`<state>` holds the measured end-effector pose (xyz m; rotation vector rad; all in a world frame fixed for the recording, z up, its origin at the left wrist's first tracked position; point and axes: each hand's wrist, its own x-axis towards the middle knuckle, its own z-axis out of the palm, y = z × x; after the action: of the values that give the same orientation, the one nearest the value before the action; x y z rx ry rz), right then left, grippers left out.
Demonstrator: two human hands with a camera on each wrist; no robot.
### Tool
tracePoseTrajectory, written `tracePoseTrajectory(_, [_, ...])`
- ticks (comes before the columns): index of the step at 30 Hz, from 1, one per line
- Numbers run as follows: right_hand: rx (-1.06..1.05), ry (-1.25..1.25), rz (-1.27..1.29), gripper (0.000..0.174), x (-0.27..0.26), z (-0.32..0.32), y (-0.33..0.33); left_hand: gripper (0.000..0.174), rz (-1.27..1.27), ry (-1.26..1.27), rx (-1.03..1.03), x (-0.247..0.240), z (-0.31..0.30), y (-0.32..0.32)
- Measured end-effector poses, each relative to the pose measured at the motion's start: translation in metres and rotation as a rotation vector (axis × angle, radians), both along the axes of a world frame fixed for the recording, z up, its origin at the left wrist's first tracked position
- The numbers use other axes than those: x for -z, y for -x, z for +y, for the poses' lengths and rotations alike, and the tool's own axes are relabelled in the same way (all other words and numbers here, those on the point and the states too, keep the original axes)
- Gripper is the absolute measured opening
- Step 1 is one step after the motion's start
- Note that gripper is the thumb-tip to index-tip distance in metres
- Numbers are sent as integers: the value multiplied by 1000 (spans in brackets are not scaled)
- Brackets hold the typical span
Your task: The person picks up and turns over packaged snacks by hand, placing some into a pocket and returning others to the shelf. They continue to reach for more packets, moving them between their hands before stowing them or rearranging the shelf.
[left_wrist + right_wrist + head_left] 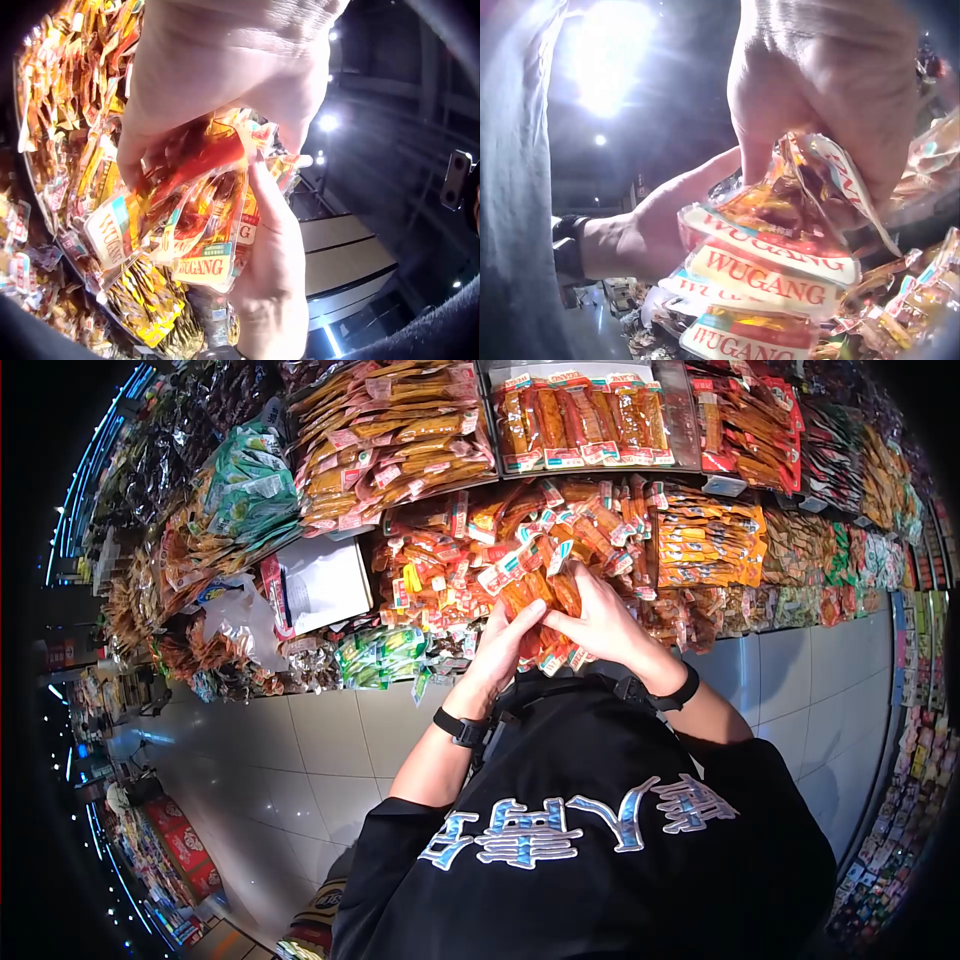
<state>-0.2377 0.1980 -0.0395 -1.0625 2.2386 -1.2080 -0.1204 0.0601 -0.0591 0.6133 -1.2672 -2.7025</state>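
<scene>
Both hands meet over a heap of small red-and-orange snack packets (pixel 450 560) at the near edge of the display. The left hand (pixel 507 645) (pixel 225 67) grips a bunch of clear packets with "WUGANG" labels (pixel 202 266) from one side. From the other side the right hand (pixel 603 622) (pixel 825 90) holds the same bunch, its fingers curled over the top. In the right wrist view several labelled packets (pixel 765 281) fan out below the right hand, overlapping. The thumbs lie close together in the head view. Some fingertips are hidden behind the packets.
Yellow packets (pixel 710 545) lie right of the heap, green ones (pixel 382 657) at the lower left. A white box (pixel 322 585) and a plastic bag (pixel 243 622) are on the left. Behind stands a raised tray of packets (pixel 588 420). Tiled floor (pixel 330 735) lies below the display edge.
</scene>
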Motion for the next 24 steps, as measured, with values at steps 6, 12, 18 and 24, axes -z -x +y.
tracePoseTrajectory(6, [22,92,-319,54,-19,47,14,34,-38,-112,-109,-6,46,10])
tracePoseTrajectory(12, [14,-36,-120,44,-14,100,25,36,39,-184,-121,2,103,24])
tracePoseTrajectory(18, [-83,10,66,45,-6,132,31,39,-7,-208,-170,20,138,25])
tracePoseTrajectory(24, [170,-64,-113,32,-38,115,62,41,-55,-284,-132,22,120,11])
